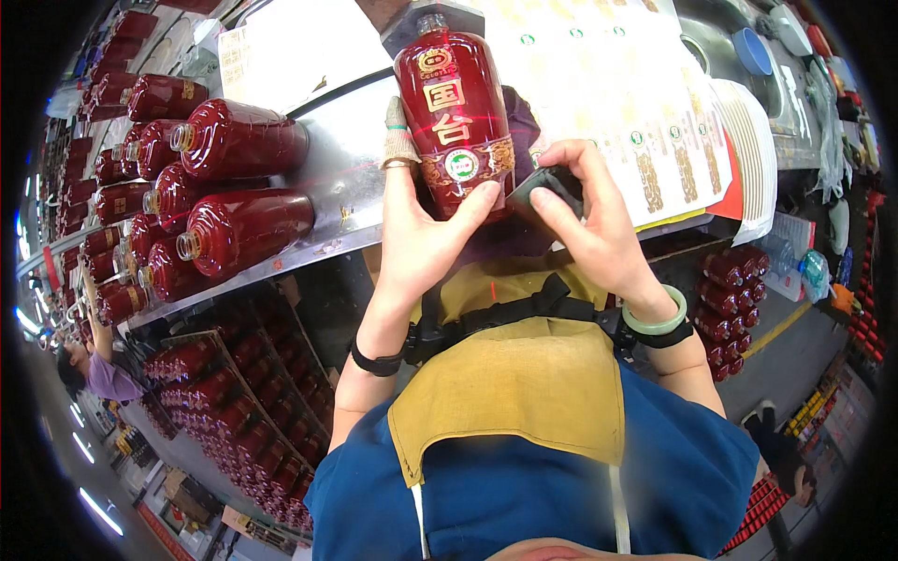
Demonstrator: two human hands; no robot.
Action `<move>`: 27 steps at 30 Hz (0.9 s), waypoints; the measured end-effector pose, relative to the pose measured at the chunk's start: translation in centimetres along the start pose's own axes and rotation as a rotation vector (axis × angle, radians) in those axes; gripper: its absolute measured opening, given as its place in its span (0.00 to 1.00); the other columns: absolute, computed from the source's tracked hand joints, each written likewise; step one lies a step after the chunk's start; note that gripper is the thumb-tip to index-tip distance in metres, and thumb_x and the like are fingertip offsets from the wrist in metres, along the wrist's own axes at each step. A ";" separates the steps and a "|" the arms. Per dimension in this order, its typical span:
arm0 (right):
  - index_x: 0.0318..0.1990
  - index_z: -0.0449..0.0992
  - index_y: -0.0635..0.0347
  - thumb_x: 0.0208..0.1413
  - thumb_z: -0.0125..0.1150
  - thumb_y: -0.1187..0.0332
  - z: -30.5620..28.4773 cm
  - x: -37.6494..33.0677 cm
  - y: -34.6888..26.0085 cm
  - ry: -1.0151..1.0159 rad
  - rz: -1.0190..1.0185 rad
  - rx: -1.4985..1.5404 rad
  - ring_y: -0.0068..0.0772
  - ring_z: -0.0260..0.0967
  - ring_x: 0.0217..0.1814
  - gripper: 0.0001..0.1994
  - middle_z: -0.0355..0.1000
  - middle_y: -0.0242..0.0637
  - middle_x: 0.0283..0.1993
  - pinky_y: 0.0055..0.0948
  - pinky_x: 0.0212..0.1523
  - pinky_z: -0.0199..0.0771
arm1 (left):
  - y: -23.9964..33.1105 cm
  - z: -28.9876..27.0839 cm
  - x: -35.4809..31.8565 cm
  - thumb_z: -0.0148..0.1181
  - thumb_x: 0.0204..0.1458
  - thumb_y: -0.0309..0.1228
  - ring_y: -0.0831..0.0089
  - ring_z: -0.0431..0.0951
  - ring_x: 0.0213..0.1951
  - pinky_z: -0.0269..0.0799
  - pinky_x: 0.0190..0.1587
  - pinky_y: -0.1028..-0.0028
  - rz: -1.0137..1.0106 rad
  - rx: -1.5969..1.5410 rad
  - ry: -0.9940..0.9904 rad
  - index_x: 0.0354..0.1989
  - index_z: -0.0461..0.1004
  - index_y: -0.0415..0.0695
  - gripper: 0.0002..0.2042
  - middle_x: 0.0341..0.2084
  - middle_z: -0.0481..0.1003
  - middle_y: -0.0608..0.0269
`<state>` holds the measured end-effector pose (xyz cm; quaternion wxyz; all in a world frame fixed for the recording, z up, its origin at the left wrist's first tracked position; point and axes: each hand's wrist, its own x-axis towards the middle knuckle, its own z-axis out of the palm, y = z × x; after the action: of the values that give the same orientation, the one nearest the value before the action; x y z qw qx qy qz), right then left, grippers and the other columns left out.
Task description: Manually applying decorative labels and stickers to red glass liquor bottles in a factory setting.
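Note:
A glossy dark red bottle (477, 117) with gold lettering, a gold patterned band and a round green-and-white emblem lies with its neck pointing away from me. My left hand (423, 229) is closed round its left side and base, the thumb pressing near the bottom edge. Knit coverings wrap some of that hand's fingers. Pinched in my right hand (599, 220) is a small dark flat pad (545, 199), its edge against the bottle's lower right side. Under the bottle shows some dark purple cloth (520, 114). Thin red light lines cross the bottle.
Several red bottles (248, 140) lie on the metal table to the left. Printed decal sheets (645, 122) with gold patterns cover the right side, beside a stack of white trays (751, 154). A grey block (458, 21) stands at the bottle's neck. Racked bottles (234, 402) fill the floor below.

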<state>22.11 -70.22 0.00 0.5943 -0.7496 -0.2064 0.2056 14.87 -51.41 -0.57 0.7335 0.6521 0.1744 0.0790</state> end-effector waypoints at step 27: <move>0.42 0.81 0.61 0.49 0.69 0.81 -2.4 1.9 -1.5 -0.079 -0.808 -0.375 0.33 0.78 0.39 0.12 0.80 0.36 0.41 0.34 0.42 0.78 | -3.9 -1.3 -3.3 0.81 0.37 0.38 0.45 0.65 0.66 0.63 0.66 0.52 0.800 1.093 0.202 0.59 0.78 0.47 0.35 0.68 0.63 0.44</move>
<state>24.94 -70.80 1.83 0.4724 -0.6953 -0.5388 -0.0557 10.88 -51.83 -4.07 0.1937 0.9324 0.0023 0.3050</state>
